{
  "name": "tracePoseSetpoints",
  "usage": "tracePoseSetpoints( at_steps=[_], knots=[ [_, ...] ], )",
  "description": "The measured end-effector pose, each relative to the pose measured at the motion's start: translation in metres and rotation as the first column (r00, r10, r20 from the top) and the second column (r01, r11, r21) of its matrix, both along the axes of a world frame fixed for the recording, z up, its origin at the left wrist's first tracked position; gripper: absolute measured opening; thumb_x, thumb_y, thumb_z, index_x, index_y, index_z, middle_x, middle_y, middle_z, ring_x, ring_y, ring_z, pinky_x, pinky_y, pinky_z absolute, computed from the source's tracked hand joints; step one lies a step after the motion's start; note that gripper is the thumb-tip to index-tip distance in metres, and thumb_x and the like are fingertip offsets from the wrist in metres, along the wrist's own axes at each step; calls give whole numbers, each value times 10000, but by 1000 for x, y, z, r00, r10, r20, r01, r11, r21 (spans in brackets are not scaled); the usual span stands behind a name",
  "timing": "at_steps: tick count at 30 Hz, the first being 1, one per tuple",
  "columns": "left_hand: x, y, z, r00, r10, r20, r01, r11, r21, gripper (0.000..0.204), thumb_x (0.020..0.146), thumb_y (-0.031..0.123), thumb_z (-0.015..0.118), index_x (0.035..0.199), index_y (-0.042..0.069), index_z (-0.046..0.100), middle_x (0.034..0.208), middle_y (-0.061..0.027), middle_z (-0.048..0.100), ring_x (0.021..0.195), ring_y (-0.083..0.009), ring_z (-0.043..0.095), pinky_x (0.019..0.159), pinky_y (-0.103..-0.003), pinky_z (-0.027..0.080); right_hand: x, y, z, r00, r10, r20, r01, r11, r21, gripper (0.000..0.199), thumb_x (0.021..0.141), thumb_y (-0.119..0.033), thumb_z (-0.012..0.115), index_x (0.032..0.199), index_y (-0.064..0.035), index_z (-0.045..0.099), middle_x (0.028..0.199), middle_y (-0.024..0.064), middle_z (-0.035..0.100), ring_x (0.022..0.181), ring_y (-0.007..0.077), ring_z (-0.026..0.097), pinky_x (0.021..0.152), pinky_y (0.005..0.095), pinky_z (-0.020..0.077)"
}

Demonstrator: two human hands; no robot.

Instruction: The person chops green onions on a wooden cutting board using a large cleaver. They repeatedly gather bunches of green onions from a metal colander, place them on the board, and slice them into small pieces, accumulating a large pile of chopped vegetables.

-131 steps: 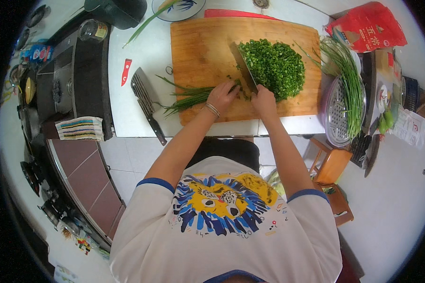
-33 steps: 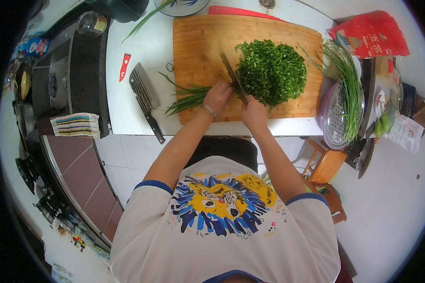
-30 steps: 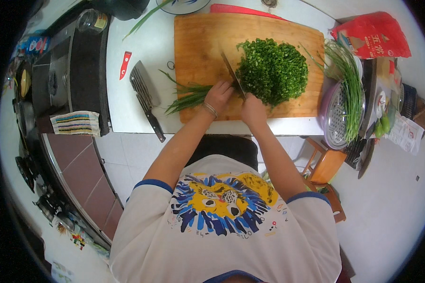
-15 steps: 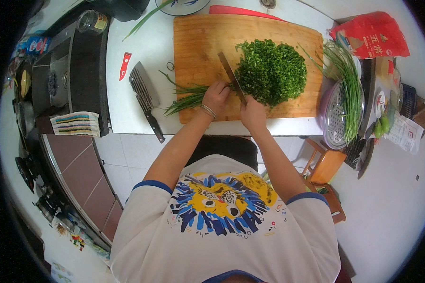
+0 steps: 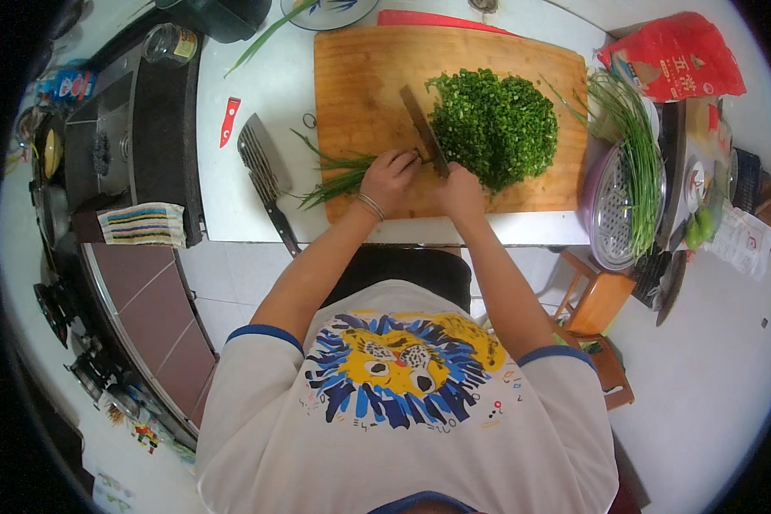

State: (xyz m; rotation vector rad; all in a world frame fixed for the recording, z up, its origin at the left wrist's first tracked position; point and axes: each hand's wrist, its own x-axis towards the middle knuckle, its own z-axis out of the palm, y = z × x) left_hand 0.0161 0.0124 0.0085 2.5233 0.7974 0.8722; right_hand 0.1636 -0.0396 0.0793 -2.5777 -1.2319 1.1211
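Left hand [image 5: 390, 182] grips green stalks [image 5: 344, 177], right hand [image 5: 461, 190] grips knife [image 5: 423, 128]; best keep them bunched tight, cuts even, left hand tucked back.

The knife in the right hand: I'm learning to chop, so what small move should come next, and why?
Probably slide the left hand slightly back along the green stalks. That hand sits close to the blade of the knife in the right hand, and uncut lengths stretch out to its left, while the chopped pile lies on the blade's other side.
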Motion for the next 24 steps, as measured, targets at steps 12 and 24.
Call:
tracePoseSetpoints(
  at_steps=[12,24],
  knots=[
    [34,-2,-14,996,44,75,-42,999,-31,277,651,22,615,926,29,643,926,-111,610,868,-287,598,719,-374,515,28,-30,-1,998,-49,37,40,978,205,156,816,-178,543,863,-30,553,818,245,627,792,445,599,696,520,470],
    [29,0,-9,1000,18,-10,-19,999,-35,219,663,32,622,882,32,632,982,-94,625,933,-270,585,793,-372,504,18,-1,-9,995,-48,85,36,990,134,125,797,-116,532,886,-33,560,817,255,630,807,439,607,714,502,489]
  ],
)
